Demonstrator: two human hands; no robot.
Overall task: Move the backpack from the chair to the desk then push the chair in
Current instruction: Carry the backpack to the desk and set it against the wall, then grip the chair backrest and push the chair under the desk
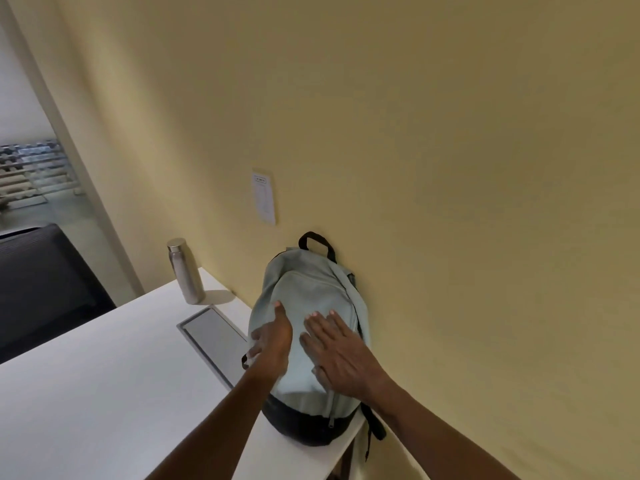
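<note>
Wall label (264,197) text too small; chair (41,289) cut off (left edge).

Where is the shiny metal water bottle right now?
In the head view, the silver metal water bottle stands upright at the far left corner of the white desk, near the yellow wall, left of the pale green backpack.

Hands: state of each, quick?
Left hand: open, cupped on the backpack's left side.
Right hand: open, flat on its front.
</note>
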